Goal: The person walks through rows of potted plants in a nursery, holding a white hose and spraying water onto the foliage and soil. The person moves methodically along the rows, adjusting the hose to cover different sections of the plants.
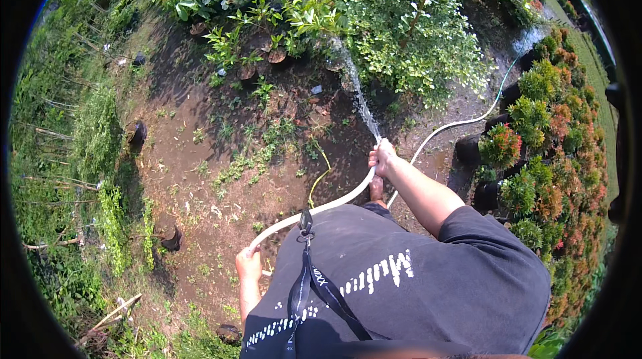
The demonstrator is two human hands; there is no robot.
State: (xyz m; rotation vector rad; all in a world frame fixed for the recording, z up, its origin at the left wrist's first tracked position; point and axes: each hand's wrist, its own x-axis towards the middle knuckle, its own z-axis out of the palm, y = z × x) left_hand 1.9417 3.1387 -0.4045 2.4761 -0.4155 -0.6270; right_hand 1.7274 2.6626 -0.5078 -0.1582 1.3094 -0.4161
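Note:
My right hand (382, 157) is closed around the outlet end of a pale garden hose (321, 206). A stream of water (362, 103) leaves it and reaches the leafy potted plants (316, 20) ahead. Lower on the left, my left hand (249, 262) grips the same hose, which curves in front of my dark shirt between the two hands. Beneath my right hand a bare foot (376, 189) shows on the soil. A lanyard (307, 258) hangs down over the shirt.
A further stretch of hose (441, 127) runs over wet ground to the upper right. Rows of potted red and green shrubs (539, 123) stand on the right. A variegated bush (416, 33) is ahead. Black plant bags (138, 133) and dense greenery line the left. A thin yellow cord (323, 173) lies ahead.

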